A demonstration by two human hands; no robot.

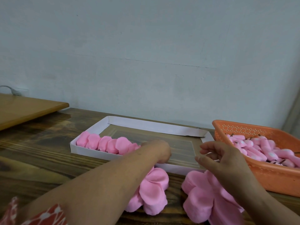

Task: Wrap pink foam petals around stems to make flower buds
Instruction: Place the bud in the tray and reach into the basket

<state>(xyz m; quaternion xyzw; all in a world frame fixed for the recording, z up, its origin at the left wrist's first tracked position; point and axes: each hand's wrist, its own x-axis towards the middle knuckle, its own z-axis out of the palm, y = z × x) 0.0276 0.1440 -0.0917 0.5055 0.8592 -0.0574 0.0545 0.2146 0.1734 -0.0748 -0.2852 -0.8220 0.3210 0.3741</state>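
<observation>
Wall (146, 46): pale blue-grey, matte, a thin horizontal crack line running across it. Table (40, 151): dark wood, strong grain, glossy, set against the wall. Lighter wooden board (24, 108): far left, raised above the tabletop. Grey cable (9, 89): behind that board. Light: soft, even.
</observation>
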